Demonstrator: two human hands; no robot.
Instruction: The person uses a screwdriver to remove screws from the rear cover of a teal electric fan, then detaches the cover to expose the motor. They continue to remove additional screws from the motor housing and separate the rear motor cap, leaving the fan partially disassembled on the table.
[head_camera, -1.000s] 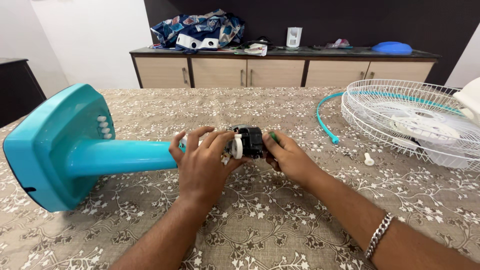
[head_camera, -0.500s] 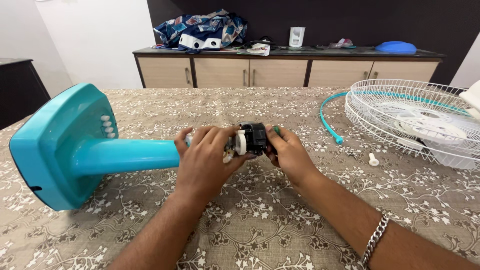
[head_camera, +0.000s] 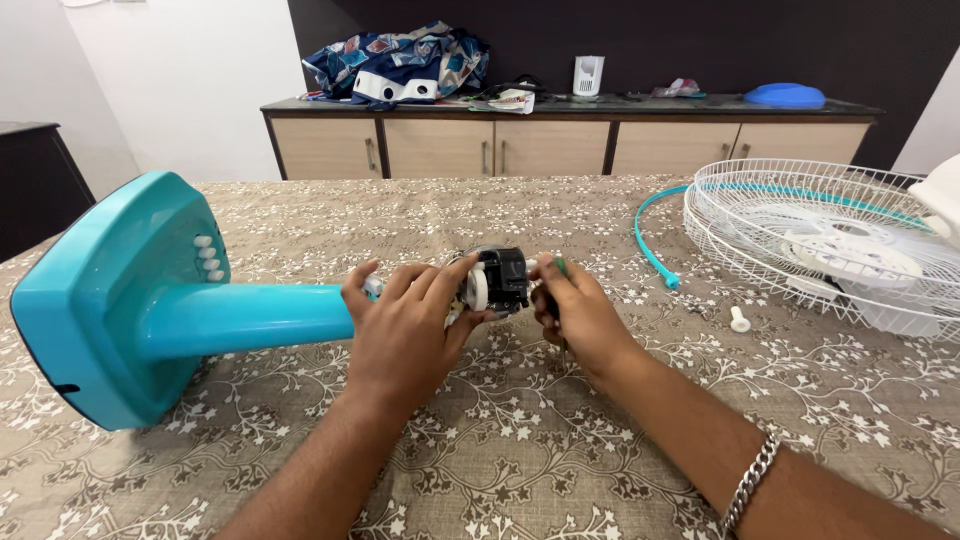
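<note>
A teal fan stand (head_camera: 150, 300) lies on its side on the table, its square base to the left with a row of white buttons. At the end of its tube sits a black and white motor unit (head_camera: 495, 280). My left hand (head_camera: 405, 325) wraps around the motor's left side where it meets the tube. My right hand (head_camera: 575, 315) holds a green-handled screwdriver (head_camera: 556, 268) against the motor's right side; its shaft is hidden by my fingers.
White wire fan guards (head_camera: 820, 235) with a teal rim ring (head_camera: 650, 245) lie at the right, with white fan blades inside. A small white knob (head_camera: 738, 320) rests on the patterned tablecloth (head_camera: 520, 430). A sideboard (head_camera: 560, 140) with clutter stands behind.
My right hand has shifted slightly, with the screwdriver's green tip now showing above the fingers. The left hand's fingers have closed a little more round the motor. The view has moved a bit.
</note>
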